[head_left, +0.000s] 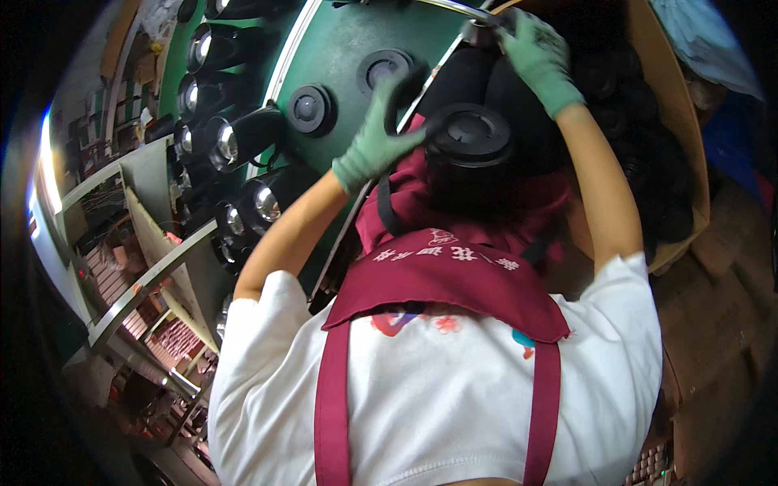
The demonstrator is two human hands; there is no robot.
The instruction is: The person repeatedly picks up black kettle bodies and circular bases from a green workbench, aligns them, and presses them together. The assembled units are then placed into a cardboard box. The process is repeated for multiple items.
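Note:
My left hand (376,139), in a green knit glove with a dark palm, has its fingers and thumb spread. It holds nothing; its thumb reaches close to a black cylindrical housing (472,138) with a round ribbed lid, which rests by my lap. Whether the thumb touches it I cannot tell. At the top edge my right hand (536,61), gloved in the same green, curls its fingers round the end of a shiny metal bar (458,8). Part of that bar runs out of view. Two black round caps (309,109) (384,70) lie on the green bench left of my hands.
Several black housings with shiny round inserts (225,142) stand in rows along the green bench (344,36) at left. A cardboard box (679,105) of black parts is on my right. Metal framing (154,275) stands at far left; flattened cardboard (717,300) lies lower right.

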